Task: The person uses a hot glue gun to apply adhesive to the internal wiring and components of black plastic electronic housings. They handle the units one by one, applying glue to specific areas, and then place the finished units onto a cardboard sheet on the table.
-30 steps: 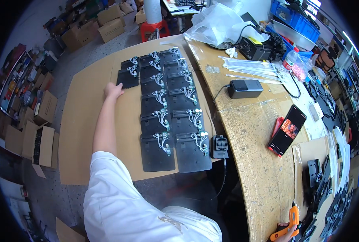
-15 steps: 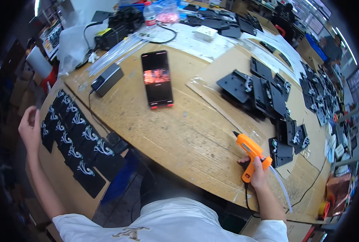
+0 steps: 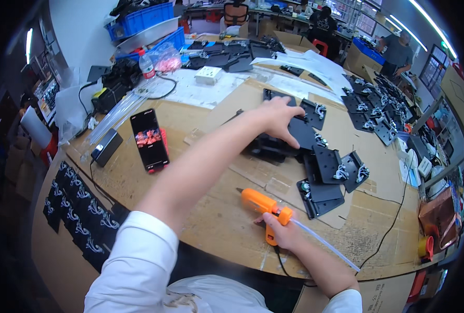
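My left hand [image 3: 276,119] is stretched across the table over a pile of flat black panels [image 3: 302,134] with small bundles of white wire. Its fingers are spread, with thumb and forefinger apart at a panel's edges; whether they touch it I cannot make out. Near the front of the table, my right hand [image 3: 285,232] is wrapped around the handle of an orange glue gun [image 3: 258,201]. The gun's nozzle points left, and a pale glue stick [image 3: 323,245] sticks out of its back end.
A phone [image 3: 149,141] leans on a red stand, left of my forearm. Beside it lies a black power bank-like box [image 3: 106,147]. Wired black panels [image 3: 80,219] cover a lower cardboard surface at left; more [image 3: 370,107] lie far right. A cable trails from the gun.
My left hand has swung from the far left over to the panel pile. My right hand still holds the glue gun. The view has shifted to the right.
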Demonstrator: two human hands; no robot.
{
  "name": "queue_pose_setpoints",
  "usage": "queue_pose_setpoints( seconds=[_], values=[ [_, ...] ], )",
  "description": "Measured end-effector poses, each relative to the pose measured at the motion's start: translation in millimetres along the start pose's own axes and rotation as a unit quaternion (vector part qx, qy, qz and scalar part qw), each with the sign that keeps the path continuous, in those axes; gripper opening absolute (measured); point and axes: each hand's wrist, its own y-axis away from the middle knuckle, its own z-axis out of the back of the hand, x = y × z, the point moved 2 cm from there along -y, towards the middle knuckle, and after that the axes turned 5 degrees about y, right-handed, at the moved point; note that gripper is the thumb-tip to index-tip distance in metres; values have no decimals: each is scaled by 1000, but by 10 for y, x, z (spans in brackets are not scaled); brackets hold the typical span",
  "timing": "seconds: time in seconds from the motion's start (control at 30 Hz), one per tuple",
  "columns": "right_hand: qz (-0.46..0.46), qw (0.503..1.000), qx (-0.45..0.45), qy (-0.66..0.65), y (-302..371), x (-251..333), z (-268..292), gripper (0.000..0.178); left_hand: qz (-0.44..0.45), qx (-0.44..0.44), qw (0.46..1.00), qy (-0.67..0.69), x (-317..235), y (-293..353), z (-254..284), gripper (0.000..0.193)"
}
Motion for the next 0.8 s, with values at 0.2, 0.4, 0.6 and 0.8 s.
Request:
queue_pose_setpoints(
  seconds=[0.2,0.4,0.6,0.8],
  values=[
    [-2,999,3,53,15,-21,65,30,102,253,961,41,-295,-562,-216,118],
    [-6,996,33,84,8,160,65,33,13,89,995,-50,-461,-237,286,108],
    [-14,1000,-5,20,45,-40,106,30,-78,-180,845,497,-416,1310,460,132],
    [-20,998,2,-57,56,53,-32,22,-50,-304,659,686,-435,2847,-482,139]
  ],
)
